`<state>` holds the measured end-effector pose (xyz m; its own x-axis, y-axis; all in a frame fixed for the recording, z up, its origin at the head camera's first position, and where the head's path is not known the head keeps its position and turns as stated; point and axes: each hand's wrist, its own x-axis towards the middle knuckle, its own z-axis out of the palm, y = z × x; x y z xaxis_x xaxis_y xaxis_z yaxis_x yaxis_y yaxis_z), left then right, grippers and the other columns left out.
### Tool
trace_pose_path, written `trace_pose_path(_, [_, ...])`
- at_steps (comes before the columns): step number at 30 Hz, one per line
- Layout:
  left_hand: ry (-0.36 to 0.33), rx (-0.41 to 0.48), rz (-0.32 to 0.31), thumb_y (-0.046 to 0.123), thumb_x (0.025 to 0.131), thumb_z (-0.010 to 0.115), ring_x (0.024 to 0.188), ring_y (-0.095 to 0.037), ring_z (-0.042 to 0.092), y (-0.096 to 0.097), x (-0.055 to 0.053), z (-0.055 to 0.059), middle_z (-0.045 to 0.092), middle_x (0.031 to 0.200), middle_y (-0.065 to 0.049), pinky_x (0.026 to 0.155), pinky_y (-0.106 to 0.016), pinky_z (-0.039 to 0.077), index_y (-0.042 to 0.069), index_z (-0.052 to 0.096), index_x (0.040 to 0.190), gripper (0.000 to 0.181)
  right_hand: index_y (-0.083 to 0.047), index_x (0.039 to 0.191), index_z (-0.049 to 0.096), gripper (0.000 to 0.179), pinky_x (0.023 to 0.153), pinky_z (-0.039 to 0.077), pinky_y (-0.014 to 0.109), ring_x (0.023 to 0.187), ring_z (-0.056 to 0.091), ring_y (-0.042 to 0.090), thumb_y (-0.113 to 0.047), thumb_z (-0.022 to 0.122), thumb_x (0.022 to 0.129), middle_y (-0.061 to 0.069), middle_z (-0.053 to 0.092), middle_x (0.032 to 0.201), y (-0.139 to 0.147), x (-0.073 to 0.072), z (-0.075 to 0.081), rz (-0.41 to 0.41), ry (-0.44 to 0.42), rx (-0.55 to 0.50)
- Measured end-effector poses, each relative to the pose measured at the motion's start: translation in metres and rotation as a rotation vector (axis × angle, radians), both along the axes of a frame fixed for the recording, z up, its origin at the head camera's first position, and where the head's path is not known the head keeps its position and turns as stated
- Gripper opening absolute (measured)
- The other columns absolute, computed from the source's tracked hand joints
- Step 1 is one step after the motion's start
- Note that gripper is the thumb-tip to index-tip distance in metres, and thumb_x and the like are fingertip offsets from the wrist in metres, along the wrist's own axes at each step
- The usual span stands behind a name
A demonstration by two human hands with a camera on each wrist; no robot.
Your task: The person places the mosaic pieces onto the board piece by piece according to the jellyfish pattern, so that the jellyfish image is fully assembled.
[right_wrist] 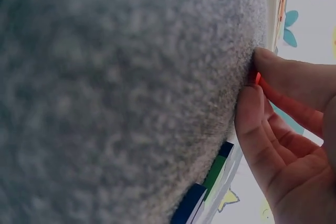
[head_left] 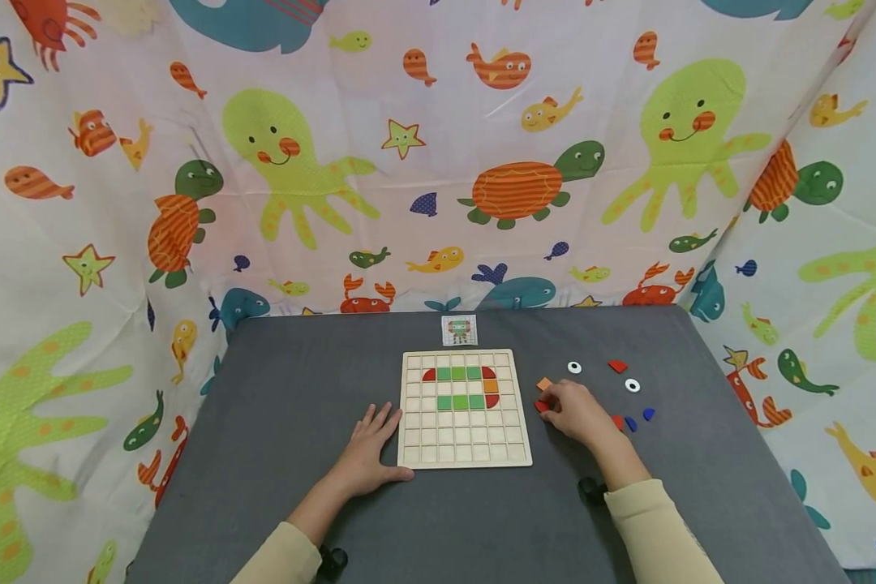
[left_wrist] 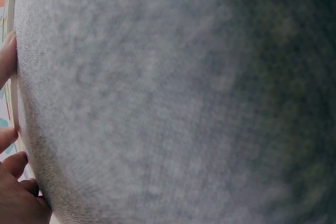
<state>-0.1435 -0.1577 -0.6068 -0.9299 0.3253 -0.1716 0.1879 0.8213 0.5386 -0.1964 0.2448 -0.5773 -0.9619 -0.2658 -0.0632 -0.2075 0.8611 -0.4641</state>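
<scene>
A pale wooden grid board point(head_left: 465, 444) lies on the grey table, holding several green squares point(head_left: 458, 374), red rounded-corner pieces point(head_left: 492, 401) and an orange square point(head_left: 491, 386). My left hand point(head_left: 365, 454) rests with spread fingers against the board's left edge, thumb at its lower-left corner. To the right of the board, my right hand point(head_left: 577, 411) pinches a red piece point(right_wrist: 254, 77) between thumb and finger, low at the cloth. Fingers partly cover this piece, so its full shape is hidden. Just above those fingertips lies a loose orange square point(head_left: 544, 384).
Loose pieces lie right of the board: white rings point(head_left: 632, 385), a red piece point(head_left: 617, 367), another red piece point(head_left: 617, 422) beside the right wrist, and blue pieces point(head_left: 649, 414). A small pattern card point(head_left: 459, 330) lies behind the board. A sea-animal curtain point(head_left: 423, 227) hangs behind the table.
</scene>
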Motion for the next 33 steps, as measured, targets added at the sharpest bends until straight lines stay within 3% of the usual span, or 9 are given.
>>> trace_pose_path(8, [-0.003,0.007,0.004,0.057,0.073,0.085,0.157,-0.037,0.003,0.0,0.0,0.0,0.018,0.169,-0.008,0.123,-0.061,0.013,0.019,0.027,0.162,0.113,-0.004,0.09,0.071,0.011,0.068,0.052,0.038,0.072,0.056,0.017,-0.01,0.079,0.084,0.004,0.062,0.08,-0.001,0.001,0.002,0.034,0.077,0.002])
trace_pose_path(16, [-0.004,0.006,0.005,0.056,0.073,0.086,0.157,-0.037,0.003,0.001,0.001,0.0,0.018,0.169,-0.008,0.123,-0.062,0.013,0.019,0.027,0.162,0.113,-0.006,0.1,0.075,0.017,0.067,0.052,0.034,0.074,0.056,0.016,-0.015,0.079,0.087,0.006,0.062,0.087,-0.016,0.001,0.016,-0.022,0.123,-0.037])
trace_pose_path(25, [0.008,0.009,-0.009,0.055,0.073,0.085,0.157,-0.039,0.006,0.001,0.002,0.004,0.02,0.169,-0.011,0.123,-0.062,0.014,0.016,0.029,0.161,0.112,-0.002,0.098,0.075,0.016,0.06,0.048,0.03,0.069,0.053,0.015,-0.013,0.08,0.086,0.009,0.063,0.086,-0.044,0.0,0.023,0.017,0.219,-0.107])
trace_pose_path(33, [0.011,0.019,-0.007,0.054,0.073,0.086,0.157,-0.039,0.006,0.001,0.003,0.006,0.02,0.168,-0.012,0.123,-0.062,0.014,0.015,0.029,0.161,0.112,-0.004,0.1,0.076,0.015,0.06,0.049,0.028,0.072,0.058,0.013,-0.014,0.078,0.089,0.008,0.065,0.091,-0.069,-0.002,0.025,0.058,0.194,-0.141])
